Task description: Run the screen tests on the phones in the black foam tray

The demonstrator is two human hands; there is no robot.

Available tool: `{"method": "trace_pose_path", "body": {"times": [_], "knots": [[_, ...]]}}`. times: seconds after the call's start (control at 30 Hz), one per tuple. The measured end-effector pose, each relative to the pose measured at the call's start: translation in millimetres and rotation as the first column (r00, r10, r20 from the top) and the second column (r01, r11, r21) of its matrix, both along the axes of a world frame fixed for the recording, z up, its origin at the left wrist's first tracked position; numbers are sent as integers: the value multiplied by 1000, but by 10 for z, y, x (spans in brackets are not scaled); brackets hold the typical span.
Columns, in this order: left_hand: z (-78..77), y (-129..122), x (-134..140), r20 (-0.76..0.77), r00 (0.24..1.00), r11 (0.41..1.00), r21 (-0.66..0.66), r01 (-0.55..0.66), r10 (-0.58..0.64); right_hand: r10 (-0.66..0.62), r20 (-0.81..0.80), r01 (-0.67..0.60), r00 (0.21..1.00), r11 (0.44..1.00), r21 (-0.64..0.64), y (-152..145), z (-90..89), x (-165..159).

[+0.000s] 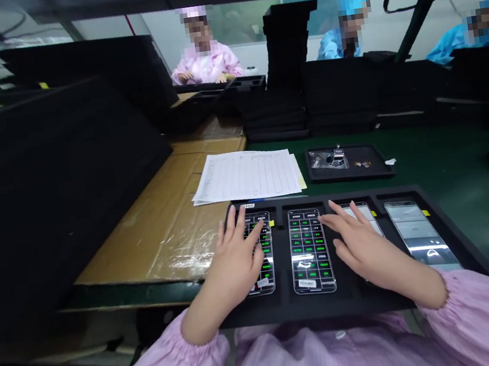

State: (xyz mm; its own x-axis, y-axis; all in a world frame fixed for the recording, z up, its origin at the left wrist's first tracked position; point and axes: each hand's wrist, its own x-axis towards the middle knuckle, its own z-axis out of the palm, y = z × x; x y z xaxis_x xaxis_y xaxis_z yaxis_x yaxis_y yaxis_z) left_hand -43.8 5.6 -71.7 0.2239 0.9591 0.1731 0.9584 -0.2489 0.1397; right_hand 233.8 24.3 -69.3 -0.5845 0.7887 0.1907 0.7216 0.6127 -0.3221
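Note:
Four-slot wording aside, a black foam tray lies before me with several smartphones in its slots. My left hand is over the leftmost smartphone, fingers spread, a fingertip at its upper screen. Beside it, the second smartphone shows a dark grid with green labels and carries a white sticker near its bottom. My right hand reaches in with fingers apart, one fingertip at that phone's upper right edge. Partly covered by this hand is a third smartphone with a pale screen. A fourth smartphone lies rightmost, its screen light grey.
Printed sheets lie behind the tray. A small black tray holds a plastic bag and tiny parts. Tape-covered cardboard is at left, beside large black panels. Stacked black trays stand behind; several co-workers sit beyond.

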Motion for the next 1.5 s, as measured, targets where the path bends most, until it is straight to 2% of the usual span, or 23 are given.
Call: {"method": "trace_pose_path", "body": {"times": [0.13, 0.37, 0.47, 0.63, 0.83, 0.97, 1.07, 1.2, 1.4, 1.5], "knots": [[-52, 37, 11, -20, 1000, 1000, -7, 10, -10, -20, 26, 20, 999, 1000, 15, -7, 8, 0], [99, 69, -88, 146, 988, 999, 17, -44, 41, 9, 55, -9, 998, 1000, 5, 119, -73, -145], [110, 79, -133, 184, 982, 995, 70, -66, 53, -4, 50, 3, 999, 1000, 29, 76, -70, -164], [24, 77, -171, 165, 985, 987, 142, -69, 45, 29, 1, -29, 1000, 996, 79, -155, -51, -173], [-78, 51, -148, 179, 984, 981, 187, -54, 20, 54, 24, -56, 998, 993, 107, -316, -167, -247], [-101, 38, -134, 146, 989, 981, 188, -48, 20, 109, -38, -102, 993, 983, 152, -396, -124, -244], [-102, 34, -129, 133, 991, 985, 168, -39, 17, 185, -95, -173, 978, 977, 123, -470, -104, -227], [-115, 45, -131, 108, 994, 987, 155, -38, 21, 202, -137, -192, 970, 978, 82, -521, -126, -203], [-151, 86, -167, 22, 999, 994, 101, -35, 33, 235, -226, -195, 945, 963, 187, -567, -68, -38], [-108, 33, -194, -5, 1000, 986, 166, 0, 0, 202, -234, -140, 951, 956, 258, -583, -69, 118]]}}
